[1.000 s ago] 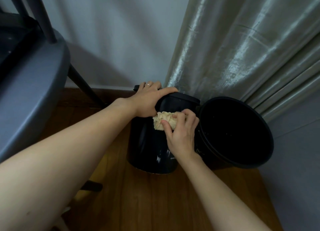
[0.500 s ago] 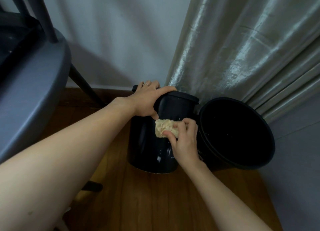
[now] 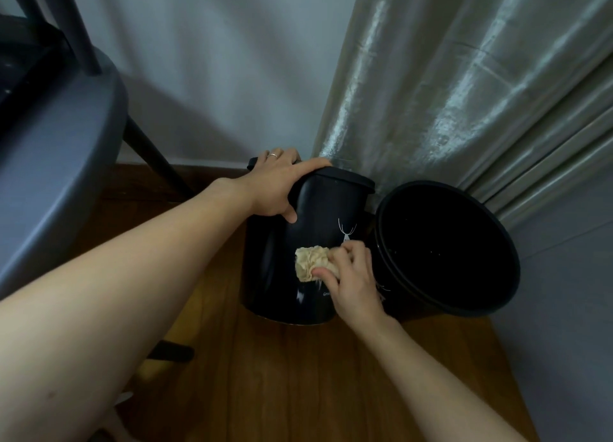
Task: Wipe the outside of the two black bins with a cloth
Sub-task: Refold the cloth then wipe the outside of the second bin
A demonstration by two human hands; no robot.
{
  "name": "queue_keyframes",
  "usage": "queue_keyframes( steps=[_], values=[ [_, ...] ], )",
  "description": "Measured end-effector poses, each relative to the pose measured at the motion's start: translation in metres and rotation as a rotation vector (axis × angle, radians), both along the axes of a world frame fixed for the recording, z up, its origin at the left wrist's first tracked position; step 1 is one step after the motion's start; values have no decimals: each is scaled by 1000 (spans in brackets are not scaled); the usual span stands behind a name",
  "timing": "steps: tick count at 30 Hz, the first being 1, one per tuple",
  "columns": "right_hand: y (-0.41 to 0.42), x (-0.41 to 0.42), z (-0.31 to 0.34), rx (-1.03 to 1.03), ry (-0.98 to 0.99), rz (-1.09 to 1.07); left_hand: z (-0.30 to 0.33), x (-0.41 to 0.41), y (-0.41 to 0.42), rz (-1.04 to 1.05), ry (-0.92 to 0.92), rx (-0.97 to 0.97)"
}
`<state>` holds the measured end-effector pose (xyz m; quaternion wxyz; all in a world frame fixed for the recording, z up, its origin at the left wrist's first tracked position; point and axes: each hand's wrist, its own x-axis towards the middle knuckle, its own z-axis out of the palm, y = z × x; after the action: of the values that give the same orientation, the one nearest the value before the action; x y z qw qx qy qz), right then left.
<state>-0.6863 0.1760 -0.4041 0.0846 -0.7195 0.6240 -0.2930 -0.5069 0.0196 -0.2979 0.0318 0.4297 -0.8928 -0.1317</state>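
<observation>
A black lidded bin (image 3: 275,276) with a white deer print stands on the wooden floor near the wall. My left hand (image 3: 277,184) grips its lid edge from above, thumb down the front. My right hand (image 3: 351,277) pinches a crumpled beige cloth (image 3: 311,266) and presses it against the bin's front side, about halfway down. A second black bin (image 3: 464,302), open and lidless, leans to the right of the first one with its mouth facing me.
A grey chair seat (image 3: 56,163) and its dark legs (image 3: 156,163) fill the left side. A shiny curtain (image 3: 464,86) hangs behind and right of the bins. A white wall (image 3: 215,60) closes the back. Wooden floor (image 3: 282,385) lies in front.
My right hand has slid the cloth down the lidded bin's front, from just under the lid to mid-height, uncovering the deer print. My left hand has stayed on the lid.
</observation>
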Motion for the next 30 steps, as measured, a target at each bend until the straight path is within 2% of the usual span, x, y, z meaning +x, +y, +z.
queue_keyframes(
  steps=[3,8,14,17,22,30],
  values=[
    [-14,-2,13,-13,46,15,0,1,0,10,-7,4],
    [-39,4,32,-30,-61,-141,0,1,0,6,-12,3],
    [13,4,-10,23,-28,24,-1,3,-3,3,-1,5],
    [10,1,-10,1,13,60,-2,3,-2,7,1,6],
    [-22,5,11,-25,-70,-137,-2,2,-2,2,-4,1],
    [39,9,-34,65,-11,89,-3,5,-3,-4,6,-3]
  ],
)
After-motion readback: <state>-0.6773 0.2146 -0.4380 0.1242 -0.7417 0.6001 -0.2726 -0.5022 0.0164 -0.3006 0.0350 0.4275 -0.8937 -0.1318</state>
